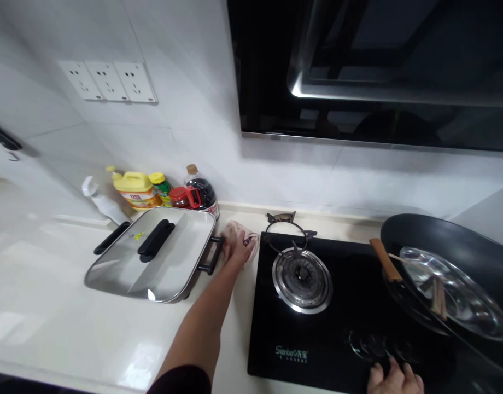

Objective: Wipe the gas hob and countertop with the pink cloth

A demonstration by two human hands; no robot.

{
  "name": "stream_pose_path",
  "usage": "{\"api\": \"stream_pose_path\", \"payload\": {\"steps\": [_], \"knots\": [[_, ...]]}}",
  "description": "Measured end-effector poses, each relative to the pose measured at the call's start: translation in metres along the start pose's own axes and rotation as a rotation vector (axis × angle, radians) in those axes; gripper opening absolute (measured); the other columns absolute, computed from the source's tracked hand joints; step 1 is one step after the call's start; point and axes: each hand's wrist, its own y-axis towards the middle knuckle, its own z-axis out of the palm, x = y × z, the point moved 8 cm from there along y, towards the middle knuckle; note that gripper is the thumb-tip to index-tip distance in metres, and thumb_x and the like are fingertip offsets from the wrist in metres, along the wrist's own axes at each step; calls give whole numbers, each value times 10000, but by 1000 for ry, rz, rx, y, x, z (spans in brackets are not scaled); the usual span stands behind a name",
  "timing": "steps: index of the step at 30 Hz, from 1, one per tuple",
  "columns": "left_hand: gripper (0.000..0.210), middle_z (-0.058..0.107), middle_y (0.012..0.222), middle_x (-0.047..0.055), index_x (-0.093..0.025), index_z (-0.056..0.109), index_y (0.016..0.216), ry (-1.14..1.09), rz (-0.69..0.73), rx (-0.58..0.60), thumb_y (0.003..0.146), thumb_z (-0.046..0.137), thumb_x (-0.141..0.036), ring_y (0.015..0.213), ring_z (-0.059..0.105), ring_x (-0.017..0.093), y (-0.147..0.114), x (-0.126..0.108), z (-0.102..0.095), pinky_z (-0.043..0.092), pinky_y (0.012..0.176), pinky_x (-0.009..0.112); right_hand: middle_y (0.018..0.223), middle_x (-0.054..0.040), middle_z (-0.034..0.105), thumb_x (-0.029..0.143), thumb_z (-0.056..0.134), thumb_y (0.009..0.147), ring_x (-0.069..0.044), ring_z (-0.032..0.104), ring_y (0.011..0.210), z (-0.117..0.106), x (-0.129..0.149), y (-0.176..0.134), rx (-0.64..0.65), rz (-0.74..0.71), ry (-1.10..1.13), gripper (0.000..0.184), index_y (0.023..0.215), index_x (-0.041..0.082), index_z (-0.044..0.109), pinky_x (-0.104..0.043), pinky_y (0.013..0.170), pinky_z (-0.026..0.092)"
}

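My left hand (240, 249) reaches forward and presses a pinkish-white cloth (235, 231) onto the counter, its fingers bent over it. That spot lies between the square electric pan and the black gas cooktop (337, 306). Low in the view my right hand (395, 378) rests on the cooktop's front part, just below the dark knobs (378, 346); its fingers are a little apart and nothing shows in them. A pot-support ring (284, 219) sits off its place, tilted over the back edge near the left burner (303, 279).
The pan's glass lid (161, 273) and side handle (212, 256) are close left of my forearm. Behind stand a soy sauce bottle (202, 189), a yellow jug (132, 186) and a white spray bottle (104, 203). A wok (423, 230) holding a metal bowl (460, 295) fills the right. A range hood (370, 120) hangs above.
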Motion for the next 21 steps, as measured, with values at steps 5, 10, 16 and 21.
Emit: {"api": "stream_pose_path", "payload": {"steps": [5, 10, 16, 21], "knots": [[631, 260, 1746, 119, -280, 603, 1486, 25, 73, 12, 965, 519, -627, 1578, 75, 532, -1, -21, 12, 41, 1209, 785, 1439, -236, 587, 511, 409, 906, -500, 449, 1429, -2, 4, 1, 17, -10, -29, 589, 1406, 263, 596, -780, 1057, 348], [594, 338, 1719, 97, -297, 621, 1475, 53, 168, 47, 966, 535, -591, 1574, 155, 483, -54, -15, 8, 68, 1236, 741, 1472, -257, 557, 492, 437, 891, -498, 440, 1424, -3, 1, 1, 27, -25, -38, 599, 1407, 235, 602, -770, 1057, 335], [660, 379, 1704, 45, -394, 539, 1530, 62, 253, 61, 900, 632, -566, 1578, 186, 464, -176, 18, 11, 129, 1223, 752, 1471, -263, 558, 454, 480, 850, -522, 446, 1411, -4, -2, 1, 27, -45, -28, 594, 1376, 221, 630, -773, 1024, 349], [763, 283, 1742, -26, -481, 422, 1581, 103, 381, 152, 864, 682, -505, 1607, 111, 469, -292, 68, 10, 95, 1224, 774, 1467, -280, 555, 443, 487, 834, -525, 441, 1403, -3, -6, 2, 55, -40, -41, 579, 1337, 205, 647, -761, 1010, 360]]}}
